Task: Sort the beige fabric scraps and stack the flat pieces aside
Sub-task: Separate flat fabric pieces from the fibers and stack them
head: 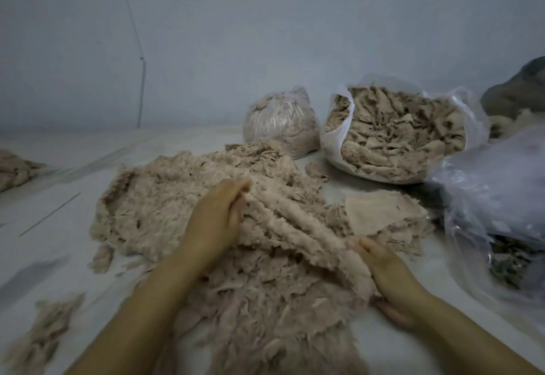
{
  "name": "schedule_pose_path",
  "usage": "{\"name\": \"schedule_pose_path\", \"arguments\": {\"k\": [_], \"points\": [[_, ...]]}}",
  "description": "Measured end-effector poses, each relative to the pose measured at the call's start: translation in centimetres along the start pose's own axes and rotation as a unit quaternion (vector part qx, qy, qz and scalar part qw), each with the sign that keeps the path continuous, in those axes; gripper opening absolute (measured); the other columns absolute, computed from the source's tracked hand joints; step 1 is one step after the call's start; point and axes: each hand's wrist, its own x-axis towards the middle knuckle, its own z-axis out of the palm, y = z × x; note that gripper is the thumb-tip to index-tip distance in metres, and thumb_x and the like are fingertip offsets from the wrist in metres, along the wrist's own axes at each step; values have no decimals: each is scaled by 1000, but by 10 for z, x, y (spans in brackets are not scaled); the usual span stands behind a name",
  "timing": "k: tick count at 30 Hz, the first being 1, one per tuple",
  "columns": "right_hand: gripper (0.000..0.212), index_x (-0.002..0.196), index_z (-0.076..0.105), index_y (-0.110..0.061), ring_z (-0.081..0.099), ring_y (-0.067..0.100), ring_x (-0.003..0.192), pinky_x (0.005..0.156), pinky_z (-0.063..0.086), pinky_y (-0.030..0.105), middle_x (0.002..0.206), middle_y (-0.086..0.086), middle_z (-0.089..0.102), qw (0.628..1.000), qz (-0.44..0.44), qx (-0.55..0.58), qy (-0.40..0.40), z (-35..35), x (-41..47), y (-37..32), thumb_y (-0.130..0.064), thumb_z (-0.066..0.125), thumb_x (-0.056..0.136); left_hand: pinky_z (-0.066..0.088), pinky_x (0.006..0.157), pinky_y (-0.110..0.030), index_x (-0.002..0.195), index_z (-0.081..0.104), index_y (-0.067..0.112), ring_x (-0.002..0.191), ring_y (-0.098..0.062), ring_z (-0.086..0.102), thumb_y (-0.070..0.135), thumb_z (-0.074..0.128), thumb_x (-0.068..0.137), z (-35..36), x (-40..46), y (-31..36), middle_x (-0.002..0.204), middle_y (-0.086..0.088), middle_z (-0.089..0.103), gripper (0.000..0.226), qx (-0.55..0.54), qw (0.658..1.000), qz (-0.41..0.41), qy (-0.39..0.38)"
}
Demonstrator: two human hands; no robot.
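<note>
Beige fabric scraps (182,206): one large fluffy heap on the white table (59,168), centre. Left hand (216,221): fingers curled, gripping a long scrap (295,227) at its far end. Right hand (389,277): pinching the near end of the same scrap. Flat pieces (380,212): small stack just right of the heap. Open bag of scraps (395,135) behind; tied bag (280,120) beside it.

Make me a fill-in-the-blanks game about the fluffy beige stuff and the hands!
1. Both hands, the left hand and the right hand, grip one ____ strip pulled from the big pile.
2. The flat pieces lie to the ____ of the pile.
3. The open bag is full of beige ____.
4. The tied bag stands ____ of the open bag.

Missing words: beige; right; scraps; left
</note>
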Motion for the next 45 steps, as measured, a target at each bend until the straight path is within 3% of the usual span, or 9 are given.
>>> {"name": "schedule_pose_path", "arguments": {"k": [5,10,17,23,27,31,38,42,45], "points": [[55,112,69,-18,65,6,100,83,50,18,113,-6,71,975,34,-95,-199,-8,-5,1,-44,83,66,5,115,-55,146,25,31,146,-22,4,14,52,89,3,47,-36,157,3,17,65,285,905,-6,-316],[32,89,64,-26,42,-2,61,59,33,11,80,-3,48,936,-90,-326,-94,16,0,3,-46,77,68,42,81,-36,115,51,21,112,-24,44,19,53,85,-8,56,-50,118,-3,57,30,353,900,17,-255],[99,146,29,-28,40,16,134,109,36,33,146,-9,40,924,-136,-355,-39,121,21,2,-67,71,66,43,65,-36,104,49,13,90,-30,58,28,52,93,-25,36,-60,102,-12,62,19,230,956,14,-183],[38,121,64,-25,55,2,77,61,38,-2,95,-8,63,931,-213,-295,-20,169,50,-21,-7,50,90,42,69,-30,95,61,8,87,-20,59,33,45,78,-82,13,-92,96,-5,65,34,73,971,-62,-220],[41,101,67,-22,62,24,89,74,53,28,97,1,68,964,-163,-208,6,185,88,-62,4,37,91,37,60,-29,75,47,10,64,-26,51,37,54,86,-100,14,-115,69,-3,49,29,45,947,-128,-291],[36,102,64,-10,60,50,92,83,53,54,101,22,67,986,-131,-103,23,211,114,-92,6,33,94,42,74,-27,108,55,29,90,-17,56,50,66,82,-113,31,-139,106,8,60,35,212,903,-166,-336],[34,76,55,-18,54,22,74,64,44,30,80,9,60,968,-241,-24,64,229,141,-179,3,37,94,49,68,-36,88,51,9,85,-35,62,8,65,74,-159,99,-144,89,-18,65,20,288,924,-235,-86],[34,76,52,-16,56,15,57,53,47,25,70,5,56,932,-332,39,139,192,140,-234,8,36,92,28,54,-30,78,41,12,68,-31,46,10,57,77,-168,135,-92,65,-5,44,17,274,951,-106,97],[28,94,58,-11,57,11,54,47,45,21,76,7,58,942,-315,23,115,150,125,-215,7,36,96,32,55,-34,69,50,7,79,-31,47,12,56,72,-140,108,-63,66,-5,50,9,287,955,63,26]]}}
